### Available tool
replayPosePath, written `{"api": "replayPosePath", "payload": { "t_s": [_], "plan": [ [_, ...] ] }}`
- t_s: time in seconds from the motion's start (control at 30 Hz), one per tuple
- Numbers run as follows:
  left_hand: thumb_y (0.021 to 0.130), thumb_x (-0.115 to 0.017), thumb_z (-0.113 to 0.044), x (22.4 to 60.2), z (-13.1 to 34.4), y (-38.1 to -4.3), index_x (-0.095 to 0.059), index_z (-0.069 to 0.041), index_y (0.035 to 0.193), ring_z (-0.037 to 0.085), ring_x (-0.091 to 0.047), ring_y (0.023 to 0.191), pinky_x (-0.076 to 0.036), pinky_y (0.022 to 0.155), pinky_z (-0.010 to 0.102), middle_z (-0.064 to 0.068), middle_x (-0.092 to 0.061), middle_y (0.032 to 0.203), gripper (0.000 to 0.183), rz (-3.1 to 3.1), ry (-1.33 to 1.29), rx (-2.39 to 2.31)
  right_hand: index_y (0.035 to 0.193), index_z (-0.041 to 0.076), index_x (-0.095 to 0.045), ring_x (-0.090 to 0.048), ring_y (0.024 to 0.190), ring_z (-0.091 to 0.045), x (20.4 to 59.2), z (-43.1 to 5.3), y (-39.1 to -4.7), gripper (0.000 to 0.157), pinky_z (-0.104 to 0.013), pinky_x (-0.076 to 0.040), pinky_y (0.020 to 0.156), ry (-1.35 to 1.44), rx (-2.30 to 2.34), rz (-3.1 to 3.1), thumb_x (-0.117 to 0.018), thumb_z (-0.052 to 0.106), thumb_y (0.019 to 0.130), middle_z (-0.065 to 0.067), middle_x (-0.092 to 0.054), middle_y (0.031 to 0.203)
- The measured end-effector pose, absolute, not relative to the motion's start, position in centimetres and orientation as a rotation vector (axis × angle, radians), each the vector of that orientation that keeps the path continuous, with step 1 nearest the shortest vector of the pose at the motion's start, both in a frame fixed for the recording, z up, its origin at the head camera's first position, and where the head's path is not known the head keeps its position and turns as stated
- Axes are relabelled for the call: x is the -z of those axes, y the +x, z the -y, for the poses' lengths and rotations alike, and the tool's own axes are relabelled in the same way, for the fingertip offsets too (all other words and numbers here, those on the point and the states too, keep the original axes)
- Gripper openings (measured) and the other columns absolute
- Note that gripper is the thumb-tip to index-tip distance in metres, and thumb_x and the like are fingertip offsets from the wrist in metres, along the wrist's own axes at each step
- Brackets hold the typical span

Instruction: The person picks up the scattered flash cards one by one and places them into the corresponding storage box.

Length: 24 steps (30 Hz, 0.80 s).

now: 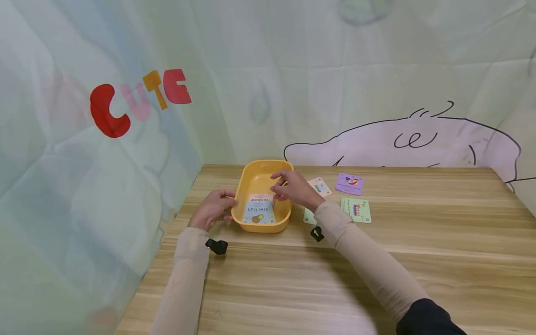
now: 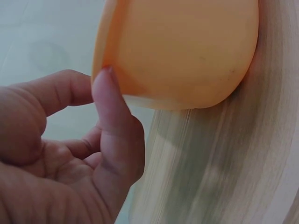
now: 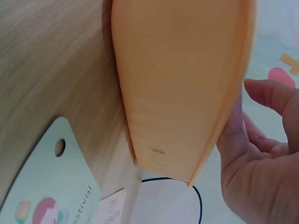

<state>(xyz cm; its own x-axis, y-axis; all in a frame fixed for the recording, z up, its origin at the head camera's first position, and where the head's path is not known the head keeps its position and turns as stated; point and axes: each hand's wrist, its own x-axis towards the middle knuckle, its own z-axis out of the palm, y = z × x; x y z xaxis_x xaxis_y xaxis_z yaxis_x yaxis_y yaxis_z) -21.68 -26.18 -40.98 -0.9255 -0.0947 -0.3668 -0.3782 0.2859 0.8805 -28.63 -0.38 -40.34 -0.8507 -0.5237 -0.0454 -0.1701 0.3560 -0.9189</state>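
Note:
My left hand [image 1: 214, 208] pinches the rim of a yellow plastic tray [image 1: 261, 228] at its left side, its thumb and fingers on either side of the rim in the left wrist view. A kiwi fruit card [image 1: 258, 213] lies in the tray, overlapping a rainbow card [image 1: 261, 197] behind it; both printed words appear upside down. My right hand [image 1: 295, 188] reaches over the tray's right rim, thumb and index finger apart. Its lower fingers dip inside, close to the rainbow card, and the rim hides part of them in the right wrist view.
Right of the tray on the wooden table [image 1: 439, 242] lie a purple card [image 1: 350, 184], a green card with a red boat [image 1: 357, 210] and a whitish card [image 1: 321, 187]. Another green card [image 1: 309, 217] is half hidden by my right wrist. Printed curtains hang behind and left.

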Motion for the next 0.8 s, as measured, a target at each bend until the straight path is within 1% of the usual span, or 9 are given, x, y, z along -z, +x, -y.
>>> {"api": "replayPosePath", "payload": {
  "t_s": [0.23,0.33,0.47,0.53,0.63,0.7,0.8],
  "plan": [
    [0.101,-0.06,-0.013,40.9,26.1,-21.6,-0.052,-0.001,0.135,0.022,-0.064,0.093,-0.06,0.067,0.027,0.017,-0.059,0.122,0.037,-2.318,-0.423,-1.684,0.137,0.004,-0.056,-0.072,0.097,-0.035,39.5,-1.2,-27.9,0.04,-0.031,-0.062,0.077,-0.632,1.498,-2.281,-0.066,0.016,0.1,-0.022,-0.063,0.111],
    [0.101,-0.06,-0.013,40.9,26.0,-21.6,-0.052,-0.001,0.136,0.022,-0.063,0.093,-0.06,0.068,0.029,0.017,-0.059,0.122,0.038,-2.319,-0.418,-1.688,0.135,0.006,-0.057,-0.071,0.098,-0.035,39.4,-2.1,-27.8,0.038,-0.035,-0.062,0.08,-0.623,1.504,-2.273,-0.065,0.015,0.1,-0.025,-0.062,0.115],
    [0.101,-0.061,-0.014,41.0,26.0,-21.7,-0.051,-0.001,0.138,0.021,-0.063,0.092,-0.06,0.069,0.03,0.016,-0.059,0.122,0.04,-2.322,-0.415,-1.688,0.136,0.004,-0.056,-0.071,0.096,-0.033,39.4,-3.3,-28.0,0.039,-0.044,-0.061,0.085,-0.606,1.514,-2.27,-0.065,0.015,0.1,-0.022,-0.062,0.112],
    [0.101,-0.061,-0.014,41.0,26.1,-21.7,-0.052,-0.001,0.137,0.02,-0.063,0.091,-0.06,0.069,0.03,0.015,-0.059,0.121,0.04,-2.323,-0.42,-1.683,0.137,0.002,-0.056,-0.071,0.095,-0.032,39.4,-4.0,-28.2,0.04,-0.045,-0.061,0.085,-0.598,1.522,-2.284,-0.065,0.014,0.1,-0.02,-0.063,0.109],
    [0.101,-0.061,-0.014,41.0,26.1,-21.7,-0.053,-0.001,0.136,0.02,-0.062,0.091,-0.06,0.069,0.03,0.015,-0.059,0.12,0.038,-2.327,-0.425,-1.679,0.139,0.002,-0.055,-0.071,0.098,-0.033,39.2,-5.2,-28.4,0.042,-0.042,-0.061,0.083,-0.579,1.514,-2.319,-0.064,0.013,0.1,-0.016,-0.062,0.107],
    [0.102,-0.06,-0.014,41.0,26.1,-21.6,-0.052,-0.001,0.136,0.02,-0.062,0.091,-0.06,0.069,0.03,0.015,-0.059,0.12,0.037,-2.324,-0.426,-1.675,0.139,0.004,-0.055,-0.07,0.101,-0.036,39.1,-6.0,-28.5,0.042,-0.04,-0.061,0.083,-0.558,1.496,-2.341,-0.064,0.014,0.1,-0.015,-0.063,0.108],
    [0.102,-0.06,-0.014,41.0,26.2,-21.6,-0.053,-0.002,0.135,0.021,-0.062,0.091,-0.06,0.069,0.029,0.015,-0.059,0.119,0.036,-2.318,-0.433,-1.676,0.137,0.006,-0.056,-0.069,0.104,-0.038,38.6,-7.1,-28.4,0.04,-0.041,-0.061,0.084,-0.524,1.472,-2.367,-0.065,0.014,0.099,-0.015,-0.063,0.11]
  ]
}}
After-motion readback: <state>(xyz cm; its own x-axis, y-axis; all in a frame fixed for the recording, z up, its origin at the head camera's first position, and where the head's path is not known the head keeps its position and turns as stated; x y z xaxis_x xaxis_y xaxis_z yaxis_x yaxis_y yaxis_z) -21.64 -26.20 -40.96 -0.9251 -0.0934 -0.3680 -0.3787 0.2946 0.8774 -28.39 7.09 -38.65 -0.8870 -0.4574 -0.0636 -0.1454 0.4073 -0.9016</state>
